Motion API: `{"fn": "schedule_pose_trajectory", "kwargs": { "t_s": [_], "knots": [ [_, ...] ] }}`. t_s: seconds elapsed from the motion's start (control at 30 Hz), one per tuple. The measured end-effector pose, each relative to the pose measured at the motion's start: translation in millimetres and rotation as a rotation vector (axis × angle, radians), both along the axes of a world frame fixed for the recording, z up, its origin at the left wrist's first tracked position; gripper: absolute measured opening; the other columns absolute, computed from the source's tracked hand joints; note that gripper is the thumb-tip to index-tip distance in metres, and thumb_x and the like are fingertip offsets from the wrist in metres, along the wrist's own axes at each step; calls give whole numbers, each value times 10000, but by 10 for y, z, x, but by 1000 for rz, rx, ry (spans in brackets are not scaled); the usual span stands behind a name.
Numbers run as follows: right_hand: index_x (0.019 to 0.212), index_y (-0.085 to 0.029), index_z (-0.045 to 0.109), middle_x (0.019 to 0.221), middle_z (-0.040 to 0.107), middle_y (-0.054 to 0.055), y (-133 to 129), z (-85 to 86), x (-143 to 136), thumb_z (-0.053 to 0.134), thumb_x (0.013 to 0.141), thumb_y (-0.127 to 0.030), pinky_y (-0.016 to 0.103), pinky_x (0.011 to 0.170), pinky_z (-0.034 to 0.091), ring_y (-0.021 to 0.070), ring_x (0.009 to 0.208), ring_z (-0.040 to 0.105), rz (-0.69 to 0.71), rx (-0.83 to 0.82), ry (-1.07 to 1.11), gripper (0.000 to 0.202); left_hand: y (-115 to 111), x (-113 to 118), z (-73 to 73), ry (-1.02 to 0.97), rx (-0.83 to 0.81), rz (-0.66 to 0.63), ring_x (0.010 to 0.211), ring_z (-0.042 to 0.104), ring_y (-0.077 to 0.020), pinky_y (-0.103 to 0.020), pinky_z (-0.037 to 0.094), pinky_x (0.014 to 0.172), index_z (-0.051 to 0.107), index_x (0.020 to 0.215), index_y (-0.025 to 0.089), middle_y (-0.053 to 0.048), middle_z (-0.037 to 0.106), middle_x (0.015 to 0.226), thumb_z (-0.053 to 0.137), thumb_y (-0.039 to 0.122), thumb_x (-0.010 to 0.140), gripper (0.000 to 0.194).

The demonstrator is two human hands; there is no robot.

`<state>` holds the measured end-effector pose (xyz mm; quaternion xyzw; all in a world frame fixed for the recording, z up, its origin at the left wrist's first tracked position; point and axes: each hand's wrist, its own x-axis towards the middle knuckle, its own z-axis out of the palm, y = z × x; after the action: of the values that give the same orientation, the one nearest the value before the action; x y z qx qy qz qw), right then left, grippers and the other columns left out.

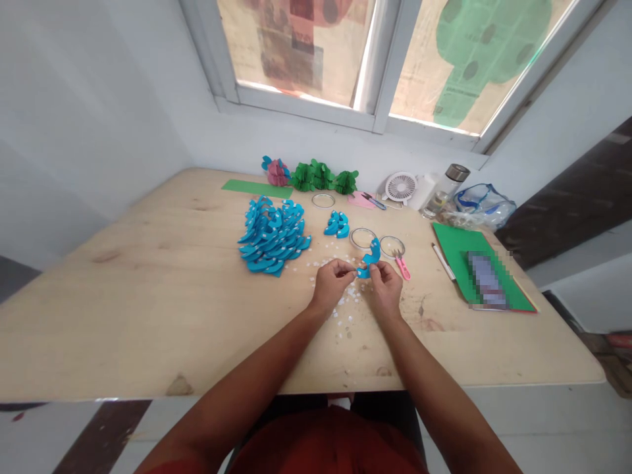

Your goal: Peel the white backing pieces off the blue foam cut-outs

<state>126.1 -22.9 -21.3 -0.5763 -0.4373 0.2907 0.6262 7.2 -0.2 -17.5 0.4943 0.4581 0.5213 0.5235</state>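
Observation:
Over the middle of the wooden table, my right hand (pixel 386 284) pinches a curved blue paper piece (pixel 374 253) with pale spots. My left hand (pixel 334 282) has its thumb and forefinger pressed together at the piece's left end; whatever is between those fingertips is too small to make out. Small white bits (pixel 349 297) lie scattered beneath and between the hands. A large heap of similar blue pieces (pixel 271 237) stands to the left, and a smaller blue cluster (pixel 336 224) lies behind my hands. Pink-handled snips (pixel 402 266) rest just right of my right hand.
Metal rings (pixel 392 247) lie behind my hands. Along the back are green paper shapes (pixel 318 176), a green strip (pixel 257 189), a white fan (pixel 401 187), a bottle (pixel 446 191) and a plastic bag (pixel 486 207). Green sheets (pixel 457 243) and a white pen (pixel 443 262) lie at the right.

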Motion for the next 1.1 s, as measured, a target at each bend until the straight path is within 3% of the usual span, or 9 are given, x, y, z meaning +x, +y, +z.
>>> {"fn": "schedule_pose_trajectory", "kwargs": {
  "t_s": [0.47,0.6,0.9,1.1],
  "knots": [
    [737,-150,600,642,590,4,25,21,22,572,696,-378,258,586,414,131,597,512,26,13,92,233,4,-10,23,-46,2,-51,638,589,-136,-258,462,639,605,630,156,-4,629,638,664,209,577,95],
    [741,-150,606,648,594,5,21,16,20,570,697,-366,257,587,414,133,600,516,20,9,92,224,27,-17,6,-55,28,-67,711,613,-150,-267,469,685,624,664,163,-24,666,728,637,201,611,66],
    [709,-158,614,631,598,-7,31,42,27,587,691,-336,250,584,413,121,580,517,23,-23,196,181,47,-127,87,15,93,-367,790,620,-164,-261,472,680,641,923,180,-60,682,927,663,224,637,290],
    [684,-159,616,584,564,-21,49,8,48,608,675,-362,236,537,383,110,543,483,45,-23,234,203,12,-126,151,-8,151,-392,883,622,-193,-285,476,748,659,898,172,-81,680,973,656,235,664,242]
  ]
}}
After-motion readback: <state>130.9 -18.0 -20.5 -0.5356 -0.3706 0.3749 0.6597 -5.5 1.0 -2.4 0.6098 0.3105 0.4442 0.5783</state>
